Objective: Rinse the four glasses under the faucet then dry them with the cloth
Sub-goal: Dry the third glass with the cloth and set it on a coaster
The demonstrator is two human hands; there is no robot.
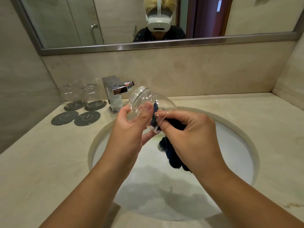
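My left hand [131, 124] grips a clear glass [144, 100] on its side above the sink, base pointing toward the faucet. My right hand [185, 127] holds a dark blue cloth [171, 155], with part of it pushed into the glass's mouth and the rest hanging down over the basin. Two more clear glasses [68, 94] [92, 93] stand upside down on dark coasters at the back left. The chrome faucet [115, 92] stands behind the held glass, with no water running.
Two empty dark round coasters [65, 117] [87, 118] lie on the beige counter left of the white oval sink [230, 145]. A drain [162, 147] sits in the basin. A mirror [148, 45] spans the wall behind, side walls close left and right.
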